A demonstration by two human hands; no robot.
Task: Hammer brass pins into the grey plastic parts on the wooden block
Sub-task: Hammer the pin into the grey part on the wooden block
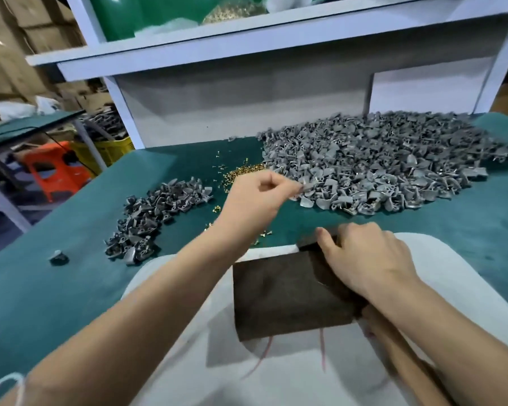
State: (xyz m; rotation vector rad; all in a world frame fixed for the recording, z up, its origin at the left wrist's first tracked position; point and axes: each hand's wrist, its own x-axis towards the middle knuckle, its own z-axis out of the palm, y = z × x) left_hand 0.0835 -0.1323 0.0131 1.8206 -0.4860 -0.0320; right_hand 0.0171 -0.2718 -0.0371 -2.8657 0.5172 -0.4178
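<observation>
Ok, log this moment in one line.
left hand: pinching grey plastic part at pile | right hand: gripping dark hammer on brown wooden block

The fingertips of the left hand [252, 197] are blurred, so what is pinched cannot be told. The brass pins [241, 171] are partly hidden behind it. The wooden block [282, 294] is covered at its right by the right hand [367, 259].

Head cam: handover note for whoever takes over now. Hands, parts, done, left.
Left hand pinches a grey part at the big pile, near edge.
Right hand grips what looks like the hammer, resting on the wooden block.
Brass pins lie loose left of that pile; smaller darker pile further left.
Done: cannot tell.
Left: block top is bare, so set part, add pin, hammer.
</observation>
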